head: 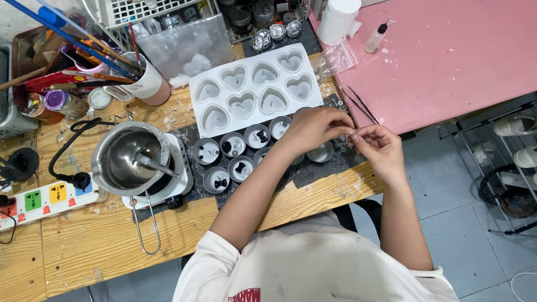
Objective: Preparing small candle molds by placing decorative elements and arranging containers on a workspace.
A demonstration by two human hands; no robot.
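pinching something tiny, too small to tell, between left hand [313,126] and right hand [376,142] fingertips over the small tins [240,168]; best kept low above the dark mat [313,170].

The wooden table [84,246] is looking rough and wax-spattered. The metal pot [130,158] is shining glossy. The white heart mould [254,89] is showing a smooth, matt, rubbery finish. The small round tins [241,168] are gleaming silver on a dark matt mat [313,173].
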